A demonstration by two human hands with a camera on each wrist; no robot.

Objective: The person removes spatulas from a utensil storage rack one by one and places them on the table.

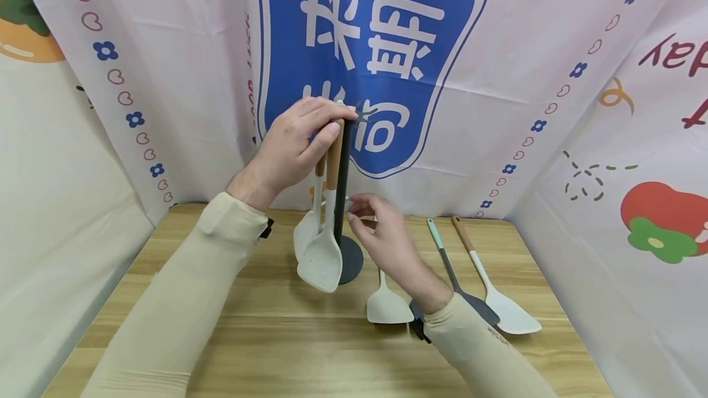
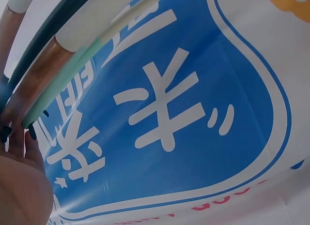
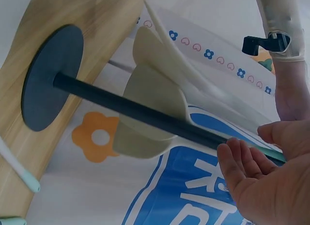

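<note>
A dark utensil stand [image 1: 343, 183] with a round base [image 1: 354, 261] stands on the table, its hooks partly hidden at the top. My left hand [image 1: 295, 137] holds the stand's top, fingers laid over it and thumb by a wooden handle [image 1: 334, 164]. From the stand hang pale utensils, including a speckled spoon-like one [image 1: 321, 263] in front; in the right wrist view their pale heads [image 3: 155, 97] overlap beyond the pole. My right hand [image 1: 384, 232] is right of the pole, fingers loosely bent, with no object visibly gripped.
Right of the stand lie a pale utensil [image 1: 389, 307] partly covered by my right hand, a dark turner [image 1: 477, 307] with a mint handle, and a white turner [image 1: 514, 312] with a wooden handle. Printed cloth [image 1: 470, 140] hangs behind the wooden table [image 1: 265, 349].
</note>
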